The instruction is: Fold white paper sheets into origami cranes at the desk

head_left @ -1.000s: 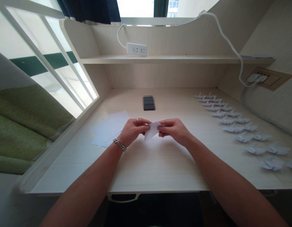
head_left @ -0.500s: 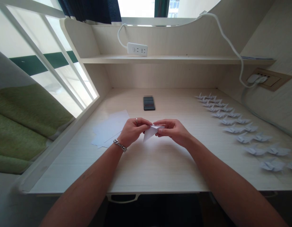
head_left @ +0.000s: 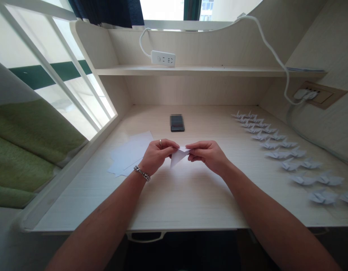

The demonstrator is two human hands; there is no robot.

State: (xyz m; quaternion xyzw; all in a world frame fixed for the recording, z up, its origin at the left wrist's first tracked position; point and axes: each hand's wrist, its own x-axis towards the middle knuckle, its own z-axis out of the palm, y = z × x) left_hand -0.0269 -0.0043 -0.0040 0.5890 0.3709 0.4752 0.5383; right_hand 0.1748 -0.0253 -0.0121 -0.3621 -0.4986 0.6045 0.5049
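A small folded piece of white paper (head_left: 178,156) hangs just above the middle of the desk, pointed end down. My left hand (head_left: 157,155), with a ring and a metal bracelet, pinches its upper left edge. My right hand (head_left: 209,155) pinches the upper right edge, fingers curled in. Both hands are closed on the paper and nearly touch each other.
Loose white sheets (head_left: 130,153) lie on the desk left of my hands. A dark phone (head_left: 177,123) lies behind them. Several folded paper cranes (head_left: 286,152) run in two rows along the right side. A power strip (head_left: 162,58) sits on the shelf; a wall socket (head_left: 312,94) is at right.
The folded paper has been worked between the fingers; its top flap has gone from raised to pressed flatter. My right fingers have curled back in. The hands stay in the same place.
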